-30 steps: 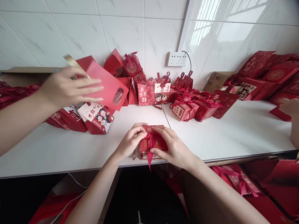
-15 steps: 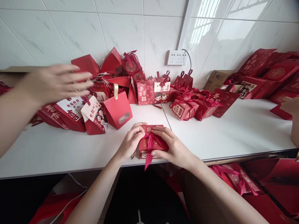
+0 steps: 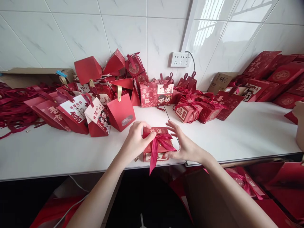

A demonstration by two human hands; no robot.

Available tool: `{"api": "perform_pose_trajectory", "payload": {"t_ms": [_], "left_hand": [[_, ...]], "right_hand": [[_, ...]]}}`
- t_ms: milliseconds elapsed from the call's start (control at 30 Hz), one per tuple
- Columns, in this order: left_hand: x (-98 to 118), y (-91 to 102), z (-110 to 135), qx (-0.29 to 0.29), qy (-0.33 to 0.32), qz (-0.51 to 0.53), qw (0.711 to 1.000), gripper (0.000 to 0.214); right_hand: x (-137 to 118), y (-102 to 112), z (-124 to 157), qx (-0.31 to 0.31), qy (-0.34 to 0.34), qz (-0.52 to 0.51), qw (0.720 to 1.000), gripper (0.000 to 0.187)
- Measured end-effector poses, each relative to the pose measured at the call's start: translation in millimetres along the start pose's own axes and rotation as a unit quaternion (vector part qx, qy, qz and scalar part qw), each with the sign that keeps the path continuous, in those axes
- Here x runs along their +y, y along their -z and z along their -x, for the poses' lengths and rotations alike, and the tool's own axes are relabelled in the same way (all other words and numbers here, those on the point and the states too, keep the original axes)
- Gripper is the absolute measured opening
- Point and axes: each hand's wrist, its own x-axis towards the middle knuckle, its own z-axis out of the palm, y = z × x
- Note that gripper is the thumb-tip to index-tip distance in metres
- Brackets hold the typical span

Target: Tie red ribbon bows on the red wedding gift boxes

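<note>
A red gift box [image 3: 158, 148] printed with gold characters lies near the table's front edge. A dark pink ribbon [image 3: 154, 155] is tied round it in a bow, one tail hanging over the edge. My left hand [image 3: 137, 137] curls at the box's upper left corner, thumb across the bow; its other fingertips are partly hidden. At the right side my right hand [image 3: 184, 144] is open, its fingers spread along that edge and its thumb near the lower right corner. A small gold item [image 3: 136, 158], partly hidden, lies left of the box.
Red gift bags [image 3: 97, 118] stand left, beside a heap of ribbons [image 3: 16, 107]. Ribbon-tied boxes [image 3: 188, 110] sit behind to the right, below a power socket [image 3: 180, 59]. Another person's hand [image 3: 298, 112] shows at the right edge. More red boxes [image 3: 247, 183] lie below the table.
My right hand has lifted off the bow and opened out to the right. My left thumb has moved inward over the bow. Another person's hand has left the view at left.
</note>
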Motion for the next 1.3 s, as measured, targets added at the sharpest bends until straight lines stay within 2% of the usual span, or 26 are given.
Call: {"api": "perform_pose_trajectory", "payload": {"t_ms": [67, 133, 200, 267, 367, 467, 567, 667, 733, 800, 933, 1300], "left_hand": [[-2, -3.7, 2, -0.007, 0.026, 0.014, 1.0, 0.015], [-7, -6.1, 6, 0.014, 0.065, 0.049, 0.997, 0.02], [-11, -6.2, 11, 0.054, 0.103, 0.082, 0.99, 0.025], [-11, -4.2, 17, 0.083, 0.121, 0.094, 0.985, 0.021], [-4, -0.5, 27, 0.079, 0.115, 0.092, 0.986, 0.024], [6, -0.6, 37, 0.095, 0.065, 0.091, 0.989, 0.023], [14, -6.0, 48, 0.158, -0.034, 0.062, 0.985, 0.015], [24, -13.9, 61, 0.224, -0.168, 0.003, 0.96, 0.011], [32, -18.6, 66, 0.244, -0.258, -0.042, 0.934, 0.013], [38, -22.0, 69, 0.26, -0.316, -0.08, 0.909, 0.015], [43, -23.9, 71, 0.277, -0.35, -0.119, 0.887, 0.016], [46, -25.4, 73, 0.261, -0.373, -0.13, 0.881, 0.015]], "right_hand": [[6, -4, -2, -0.023, -0.01, -0.036, 0.999, 0.104], [8, -7, -1, -0.023, -0.015, -0.054, 0.998, 0.105], [7, -10, 2, -0.007, -0.01, -0.063, 0.998, 0.107], [4, -11, 6, 0.016, 0.005, -0.057, 0.998, 0.108], [-3, -12, 10, 0.064, 0.048, -0.014, 0.997, 0.105], [-12, -10, 15, 0.1, 0.091, 0.037, 0.99, 0.1], [-20, -8, 20, 0.104, 0.11, 0.074, 0.986, 0.097], [-26, -7, 25, 0.118, 0.123, 0.094, 0.981, 0.095], [-29, -7, 29, 0.141, 0.127, 0.091, 0.978, 0.096], [-30, -8, 32, 0.16, 0.127, 0.077, 0.976, 0.098], [-33, -7, 38, 0.168, 0.128, 0.049, 0.976, 0.1], [-37, -3, 49, 0.176, 0.122, 0.035, 0.976, 0.098]]}}
